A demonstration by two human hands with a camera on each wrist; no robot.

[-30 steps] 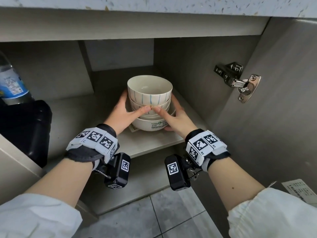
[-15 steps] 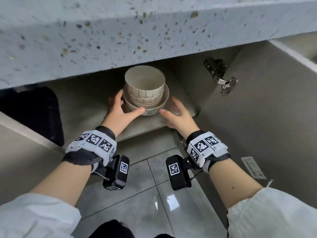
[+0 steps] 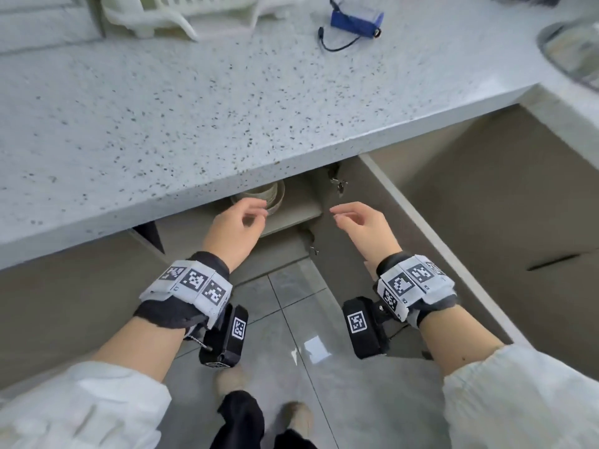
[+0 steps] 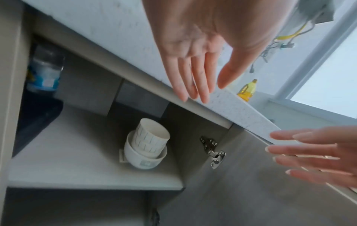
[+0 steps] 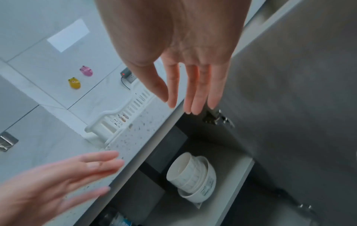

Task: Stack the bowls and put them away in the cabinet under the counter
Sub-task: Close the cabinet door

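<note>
The stack of white bowls stands on the cabinet shelf under the counter, mostly hidden by the counter edge in the head view. The left wrist view shows the stack of bowls whole, striped bowls nested in a larger plain one; so does the right wrist view of the bowls. My left hand hangs just outside the cabinet, fingers relaxed, holding nothing. My right hand hovers to its right, also empty, with fingers loose.
The speckled countertop juts over the cabinet. The open cabinet door stands at the right with its hinge. A white dish rack, a blue box with a cable and a sink are on the counter. Grey floor tiles lie below.
Both hands let go of the bowl stack and drew back out of the cabinet. The head view rose from inside the cabinet to above the countertop.
</note>
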